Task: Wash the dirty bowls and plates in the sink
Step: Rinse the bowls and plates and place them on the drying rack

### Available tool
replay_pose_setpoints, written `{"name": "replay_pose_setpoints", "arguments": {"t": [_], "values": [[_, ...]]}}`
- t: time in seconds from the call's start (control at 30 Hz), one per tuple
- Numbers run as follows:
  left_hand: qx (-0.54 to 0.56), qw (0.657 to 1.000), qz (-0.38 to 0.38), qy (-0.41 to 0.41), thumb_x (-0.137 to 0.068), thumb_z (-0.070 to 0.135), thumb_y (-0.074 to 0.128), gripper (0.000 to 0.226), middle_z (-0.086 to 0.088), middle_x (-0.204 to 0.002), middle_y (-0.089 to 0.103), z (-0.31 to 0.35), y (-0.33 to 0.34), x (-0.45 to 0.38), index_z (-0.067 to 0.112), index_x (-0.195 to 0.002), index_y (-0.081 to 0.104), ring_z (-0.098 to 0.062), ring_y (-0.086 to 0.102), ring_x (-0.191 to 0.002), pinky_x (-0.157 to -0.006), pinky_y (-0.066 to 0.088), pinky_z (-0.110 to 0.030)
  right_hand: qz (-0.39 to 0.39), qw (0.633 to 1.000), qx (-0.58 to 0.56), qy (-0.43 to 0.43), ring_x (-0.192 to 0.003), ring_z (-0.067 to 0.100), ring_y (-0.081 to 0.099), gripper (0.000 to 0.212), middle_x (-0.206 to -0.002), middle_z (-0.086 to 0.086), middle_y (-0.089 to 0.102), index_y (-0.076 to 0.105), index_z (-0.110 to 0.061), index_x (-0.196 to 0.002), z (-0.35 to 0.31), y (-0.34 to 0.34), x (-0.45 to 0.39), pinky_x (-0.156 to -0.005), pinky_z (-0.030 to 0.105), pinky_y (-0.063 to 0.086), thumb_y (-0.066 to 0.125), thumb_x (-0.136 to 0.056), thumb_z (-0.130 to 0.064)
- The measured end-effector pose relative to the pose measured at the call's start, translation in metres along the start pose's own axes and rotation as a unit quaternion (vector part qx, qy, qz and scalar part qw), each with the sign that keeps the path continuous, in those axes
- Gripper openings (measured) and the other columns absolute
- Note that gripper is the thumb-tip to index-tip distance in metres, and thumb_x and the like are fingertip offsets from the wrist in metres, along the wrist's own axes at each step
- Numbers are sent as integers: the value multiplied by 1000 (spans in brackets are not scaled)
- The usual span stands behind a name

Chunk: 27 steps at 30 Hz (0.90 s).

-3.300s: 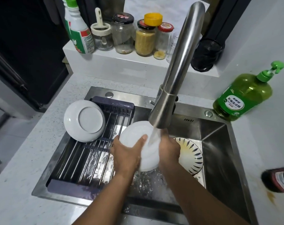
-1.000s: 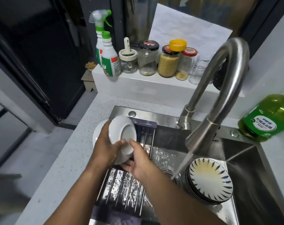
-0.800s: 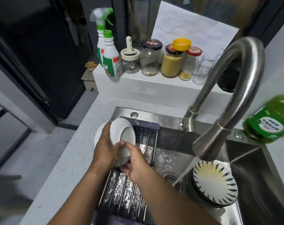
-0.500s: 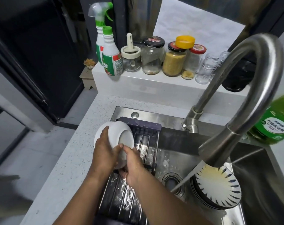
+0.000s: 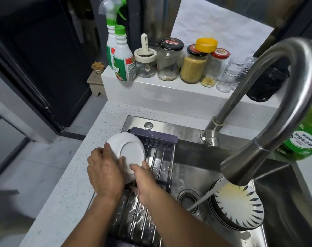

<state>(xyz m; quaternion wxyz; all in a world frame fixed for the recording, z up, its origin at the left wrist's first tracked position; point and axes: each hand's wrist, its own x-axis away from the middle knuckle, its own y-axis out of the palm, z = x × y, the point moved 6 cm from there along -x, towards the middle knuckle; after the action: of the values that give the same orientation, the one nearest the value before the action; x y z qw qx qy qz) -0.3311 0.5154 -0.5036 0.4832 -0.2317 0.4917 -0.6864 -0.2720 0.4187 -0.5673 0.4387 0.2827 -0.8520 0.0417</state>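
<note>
Both hands, left hand (image 5: pixel 105 171) and right hand (image 5: pixel 144 177), curled round a white bowl (image 5: pixel 127 154), tilted base-up on the drying rack (image 5: pixel 157 157) at the sink's left, presumably to drain; patterned plates (image 5: pixel 239 205) waited right.

Left hand (image 5: pixel 105 172), right hand (image 5: pixel 145 180), both gripping

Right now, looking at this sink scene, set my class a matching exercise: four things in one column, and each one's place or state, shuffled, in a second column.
Things
1. white bowl
2. patterned plate
3. green soap bottle
4. yellow-capped jar

Places or states
A. on the raised ledge behind the sink
B. lying in the sink basin, yellow residue on it
C. held upside down over the drying rack by the left hand and the right hand
D. on the counter right of the faucet

Pairs: 1-C, 2-B, 3-D, 4-A
</note>
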Motion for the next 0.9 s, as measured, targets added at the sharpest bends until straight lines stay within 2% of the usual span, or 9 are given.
{"name": "replay_pose_setpoints", "arguments": {"t": [0.07, 0.13, 0.3, 0.47, 0.57, 0.7, 0.77, 0.83, 0.9], "values": [[-2, 1000, -3, -2, -83, 25, 79, 56, -21, -121, 54, -2, 2, -1, 5, -129, 54, -41, 51, -106, -81, 47, -51, 25, 999, 11, -21, -107, 16, 60, 39, -124, 2, 64, 56, -29, -133, -2, -10, 5, -100, 42, 51, 59, -94, -27], [0, 1000, -9, -4, -81, 25, 82, 61, -22, -127, 53, -2, 4, 1, 4, -130, 52, -42, 50, -110, -84, 47, -54, 73, 997, -10, -19, -96, 17, 63, 18, -106, 7, 67, 65, -21, -114, 0, -30, 10, -93, 38, 55, 53, -101, -19], [50, 999, -3, 9, -85, 17, 76, 68, -21, -146, 42, 28, 3, 26, 5, -144, 45, -40, 41, -130, -103, 38, -57, 90, 982, -166, 16, -86, 26, 66, 20, -105, 22, 68, 63, 4, -112, 7, -79, 25, -64, 30, 57, 50, -101, -7], [240, 961, -128, 53, -99, 21, 60, 40, -3, -131, 60, 108, 23, 73, 14, -138, 57, -18, 51, -124, -107, 40, -33, 78, 945, -315, 34, -72, 28, 66, 26, -82, 18, 69, 64, 2, -102, 12, -111, 35, -59, 35, 55, 46, -103, -18], [325, 913, -248, 5, -102, 25, 56, 24, 4, -113, 71, 141, 51, 101, 17, -119, 71, -12, 65, -106, -95, 51, -25, 70, 917, -393, 15, -87, 32, 67, 40, -90, 22, 73, 66, 4, -107, 6, -131, 38, -67, 37, 54, 37, -105, -22], [410, 848, -303, -143, -105, 17, 48, 41, 6, -60, 62, 161, 71, 126, 16, -66, 62, -3, 57, -54, -45, 38, -13, 71, 903, -424, 10, -85, 31, 60, 40, -72, 19, 70, 66, 2, -93, -4, -159, 46, -70, 36, 47, 37, -105, -22], [434, 816, -312, -222, -103, 13, 49, 39, -8, -67, 65, 162, 82, 136, 10, -66, 63, -15, 58, -57, -46, 43, -17, 69, 903, -423, 23, -83, 31, 59, 36, -75, 19, 68, 66, 1, -95, -2, -173, 46, -69, 36, 47, 39, -103, -23], [450, 788, -329, -260, -99, 8, 51, 38, -15, -72, 67, 161, 97, 146, 12, -65, 67, -18, 61, -57, -48, 45, -22, 90, 937, -337, 24, -78, 28, 61, 30, -77, 17, 68, 68, 0, -94, 6, -189, 43, -68, 38, 49, 45, -100, -19], [454, 779, -331, -280, -97, 0, 53, 37, -11, -59, 62, 157, 106, 156, 11, -64, 66, -12, 55, -40, -37, 38, -19, 190, 958, -213, 29, -68, 24, 63, 22, -74, 14, 70, 70, -1, -87, 18, -222, 41, -60, 34, 50, 55, -95, -15]]}}
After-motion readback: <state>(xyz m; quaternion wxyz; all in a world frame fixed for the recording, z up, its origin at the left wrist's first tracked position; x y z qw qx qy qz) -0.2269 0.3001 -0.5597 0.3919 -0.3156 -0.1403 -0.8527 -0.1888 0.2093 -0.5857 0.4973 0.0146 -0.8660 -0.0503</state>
